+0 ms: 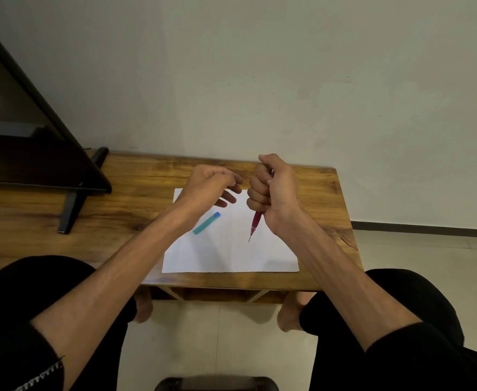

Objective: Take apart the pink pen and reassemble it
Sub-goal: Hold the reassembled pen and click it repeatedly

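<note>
My right hand (271, 193) is clenched in a fist around the pink pen (255, 222), held upright above the white paper (231, 249). The pen's lower barrel and thin dark tip stick out below the fist, pointing down at the sheet. A bit of pink also shows at the top of the fist. My left hand (209, 183) hovers just left of the fist, fingers loosely curled and apart, with nothing visible in it. A teal pen cap (207, 223) with a blue end lies on the paper under my left wrist.
The paper lies on a wooden table (136, 210) against a pale wall. A dark TV screen on a black stand (71, 210) fills the table's left side. My knees and bare feet are below the table's front edge.
</note>
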